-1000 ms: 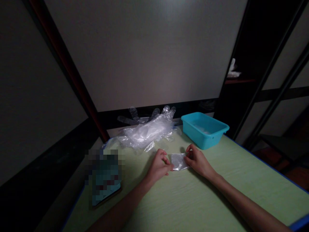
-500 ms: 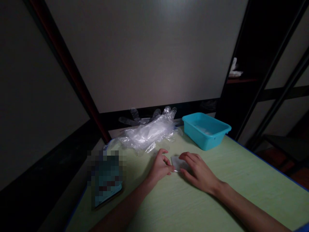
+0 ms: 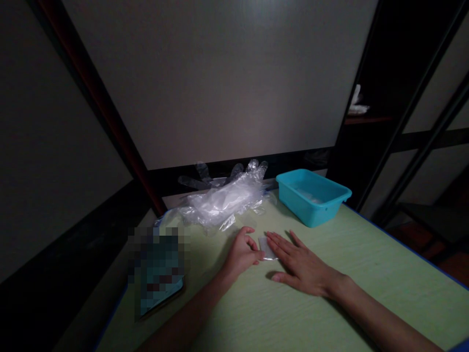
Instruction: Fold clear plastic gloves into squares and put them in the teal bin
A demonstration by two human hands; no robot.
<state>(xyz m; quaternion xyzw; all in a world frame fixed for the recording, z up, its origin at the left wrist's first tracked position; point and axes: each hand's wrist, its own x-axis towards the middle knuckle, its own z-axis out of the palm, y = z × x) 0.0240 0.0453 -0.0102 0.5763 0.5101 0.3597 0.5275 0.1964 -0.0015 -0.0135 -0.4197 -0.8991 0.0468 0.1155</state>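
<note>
A small, flat, whitish square of film, which looks like a folded plastic glove (image 3: 268, 249), lies on the green table between my hands. My left hand (image 3: 242, 252) is at its left edge, thumb tip on the near corner and the other fingers curled. Pressed flat, my right hand (image 3: 298, 264) covers the right part of the square with its fingertips, its thumb spread on the table. Behind them is a loose heap of clear plastic gloves (image 3: 227, 200), several glove fingers sticking up at the back.
At the back right stands a turquoise plastic basin (image 3: 311, 208) with some clear plastic inside. A blurred-out upright object (image 3: 159, 274) rests near the left table edge. A pale cabinet panel (image 3: 234, 88) rises behind the green table (image 3: 278, 318).
My right hand has flattened and its fingers have straightened over the folded glove, thumb moving out onto the table. My left hand stays where it was at the left edge.
</note>
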